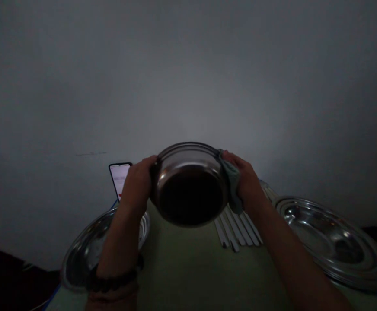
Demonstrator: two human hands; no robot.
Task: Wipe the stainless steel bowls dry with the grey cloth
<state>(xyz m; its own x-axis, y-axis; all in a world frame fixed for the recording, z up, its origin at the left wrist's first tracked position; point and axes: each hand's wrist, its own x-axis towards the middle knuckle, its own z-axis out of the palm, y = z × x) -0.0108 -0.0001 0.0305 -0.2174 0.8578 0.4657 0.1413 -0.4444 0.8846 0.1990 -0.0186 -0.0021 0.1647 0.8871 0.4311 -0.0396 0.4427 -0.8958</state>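
Forearms (119, 244) up front, L grip (140, 178) & R grip (246, 178) w/ cloth (232, 179) clasp metal pan (191, 194) btwn.

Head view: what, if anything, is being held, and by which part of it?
A metal pan, by opposite sides: the left hand grips its left side, the right hand its right, with a cloth against the metal there.

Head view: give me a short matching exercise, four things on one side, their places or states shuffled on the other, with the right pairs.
Things:
1. pot
2. cloth
3. phone
4. cutlery

Places or states:
A. lying side by side on the table
B. raised, with its dark underside showing
C. screen lit
D. under the right hand

Pairs: 1-B, 2-D, 3-C, 4-A
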